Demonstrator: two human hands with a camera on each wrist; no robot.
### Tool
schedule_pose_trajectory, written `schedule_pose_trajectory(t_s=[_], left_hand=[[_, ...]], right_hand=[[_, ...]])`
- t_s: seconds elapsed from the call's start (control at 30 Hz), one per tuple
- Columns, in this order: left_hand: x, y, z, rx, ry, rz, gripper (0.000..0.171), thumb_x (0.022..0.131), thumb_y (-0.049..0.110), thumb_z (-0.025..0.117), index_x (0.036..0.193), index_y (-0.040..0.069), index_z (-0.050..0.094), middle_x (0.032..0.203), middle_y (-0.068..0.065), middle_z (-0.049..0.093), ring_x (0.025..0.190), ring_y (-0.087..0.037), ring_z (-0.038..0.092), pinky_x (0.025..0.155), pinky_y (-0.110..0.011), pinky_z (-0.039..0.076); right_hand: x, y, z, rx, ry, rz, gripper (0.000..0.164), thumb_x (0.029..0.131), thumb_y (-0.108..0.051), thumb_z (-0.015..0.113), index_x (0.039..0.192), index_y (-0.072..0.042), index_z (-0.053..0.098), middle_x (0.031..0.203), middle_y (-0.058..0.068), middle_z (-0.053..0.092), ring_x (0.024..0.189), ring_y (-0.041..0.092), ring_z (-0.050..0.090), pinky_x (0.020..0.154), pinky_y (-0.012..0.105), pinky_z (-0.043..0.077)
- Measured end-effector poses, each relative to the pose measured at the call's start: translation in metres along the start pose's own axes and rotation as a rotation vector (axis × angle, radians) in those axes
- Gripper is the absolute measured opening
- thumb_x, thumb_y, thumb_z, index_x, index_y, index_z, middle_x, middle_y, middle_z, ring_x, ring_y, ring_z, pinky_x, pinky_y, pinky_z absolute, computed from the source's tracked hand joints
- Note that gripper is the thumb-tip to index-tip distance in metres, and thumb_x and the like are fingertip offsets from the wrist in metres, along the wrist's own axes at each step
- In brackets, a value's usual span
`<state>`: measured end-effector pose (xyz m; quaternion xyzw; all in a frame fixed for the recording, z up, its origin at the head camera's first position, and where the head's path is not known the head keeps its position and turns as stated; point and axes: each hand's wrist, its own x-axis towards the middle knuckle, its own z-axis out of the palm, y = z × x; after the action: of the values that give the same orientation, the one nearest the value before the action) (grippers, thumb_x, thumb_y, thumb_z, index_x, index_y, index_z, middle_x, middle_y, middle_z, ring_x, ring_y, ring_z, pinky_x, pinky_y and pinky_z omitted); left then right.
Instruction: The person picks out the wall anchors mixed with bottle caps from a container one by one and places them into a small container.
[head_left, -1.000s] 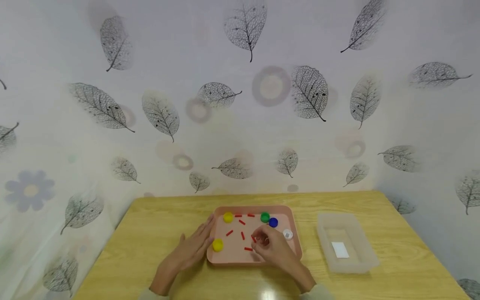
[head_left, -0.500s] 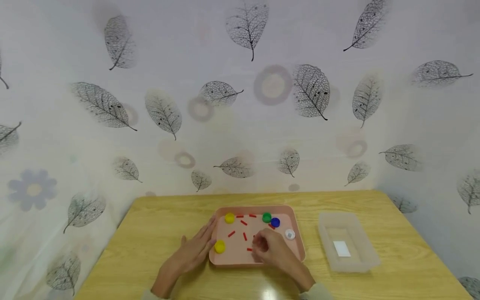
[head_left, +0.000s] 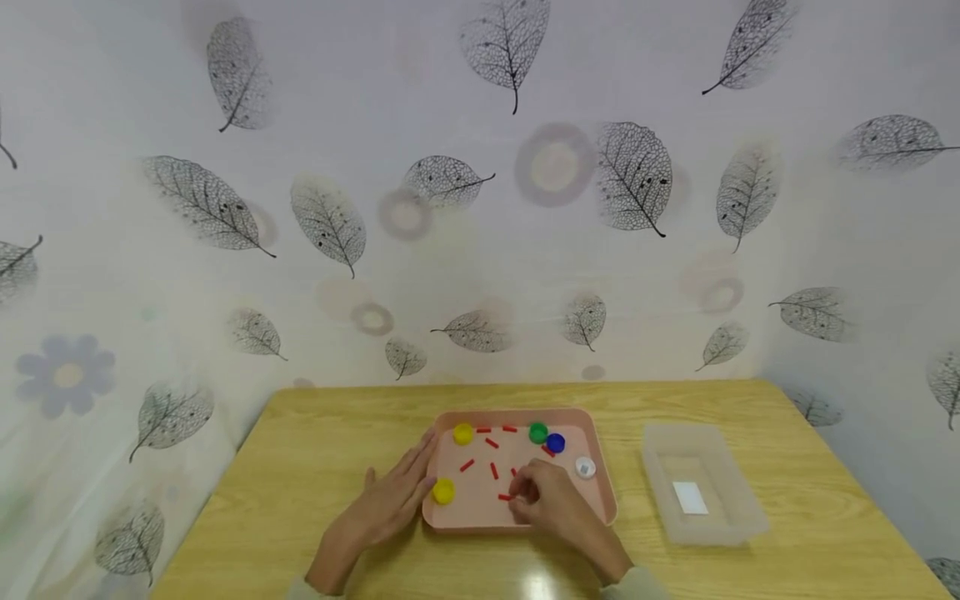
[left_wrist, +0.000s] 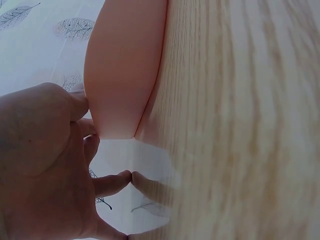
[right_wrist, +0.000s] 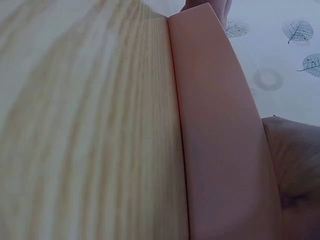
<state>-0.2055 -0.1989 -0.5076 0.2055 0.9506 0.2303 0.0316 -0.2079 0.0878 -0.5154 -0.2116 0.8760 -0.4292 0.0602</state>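
A pink tray (head_left: 600, 492) lies on the wooden table (head_left: 315, 450). My left hand (head_left: 390, 498) lies flat on the table, its straight fingers against the tray's left wall (left_wrist: 125, 75). My right hand (head_left: 534, 493) is inside the tray with its fingers curled, the tips at a short red stick (head_left: 504, 497). I cannot see whether it pinches the stick. Several more red sticks (head_left: 494, 470) lie on the tray floor. With them are two yellow caps (head_left: 443, 491), a green cap (head_left: 537, 432), a blue cap (head_left: 556, 442) and a clear cap (head_left: 585, 467).
A clear plastic box (head_left: 738, 508) with a white card (head_left: 690, 497) in it stands on the table to the right of the tray. A leaf-patterned cloth (head_left: 480, 208) hangs behind and to the sides. The wrist views show only the tray's outer wall (right_wrist: 220, 125) and wood.
My right hand has drawn slightly toward the tray's near edge, its fingers curling closer over the red sticks. The left hand and the caps have stayed where they were.
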Motion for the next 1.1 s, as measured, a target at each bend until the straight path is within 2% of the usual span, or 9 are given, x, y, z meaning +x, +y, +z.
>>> schedule_pose_trajectory(t_s=[0.17, 0.53, 0.87, 1.1], left_hand=[[-0.0002, 0.001, 0.0002, 0.0, -0.013, -0.01, 0.056, 0.103, 0.043, 0.028, 0.153, 0.028, 0.008, 0.158, 0.011, 0.006, 0.139, -0.025, 0.026, 0.091, -0.08, 0.011], [0.0004, 0.0007, 0.0017, -0.003, -0.021, -0.017, 0.056, 0.103, 0.043, 0.027, 0.153, 0.028, 0.008, 0.158, 0.011, 0.007, 0.139, -0.025, 0.026, 0.092, -0.08, 0.009], [-0.0014, 0.0004, 0.0019, -0.003, -0.035, -0.03, 0.057, 0.103, 0.045, 0.026, 0.153, 0.028, 0.008, 0.158, 0.01, 0.006, 0.14, -0.026, 0.023, 0.092, -0.08, 0.009], [0.0, 0.0001, -0.0006, -0.011, -0.031, -0.026, 0.057, 0.103, 0.045, 0.027, 0.153, 0.028, 0.008, 0.158, 0.011, 0.007, 0.141, -0.025, 0.022, 0.093, -0.08, 0.007]], right_hand=[[0.0001, -0.0002, 0.0012, -0.011, 0.012, -0.009, 0.009, 0.078, -0.005, 0.072, 0.079, -0.012, 0.067, 0.076, -0.003, 0.055, 0.066, 0.008, 0.052, 0.056, 0.02, 0.047], [-0.0011, -0.0006, 0.0021, -0.028, 0.035, -0.033, 0.009, 0.077, -0.004, 0.071, 0.077, -0.012, 0.066, 0.075, -0.005, 0.053, 0.065, 0.005, 0.051, 0.055, 0.019, 0.047], [-0.0022, 0.0018, 0.0049, -0.083, 0.109, -0.11, 0.011, 0.078, -0.007, 0.072, 0.079, -0.014, 0.063, 0.078, -0.005, 0.051, 0.069, 0.005, 0.05, 0.06, 0.019, 0.047], [-0.0026, -0.0005, 0.0031, -0.092, 0.169, -0.124, 0.014, 0.081, -0.006, 0.071, 0.083, -0.014, 0.06, 0.084, -0.006, 0.052, 0.073, 0.005, 0.052, 0.064, 0.019, 0.05]])
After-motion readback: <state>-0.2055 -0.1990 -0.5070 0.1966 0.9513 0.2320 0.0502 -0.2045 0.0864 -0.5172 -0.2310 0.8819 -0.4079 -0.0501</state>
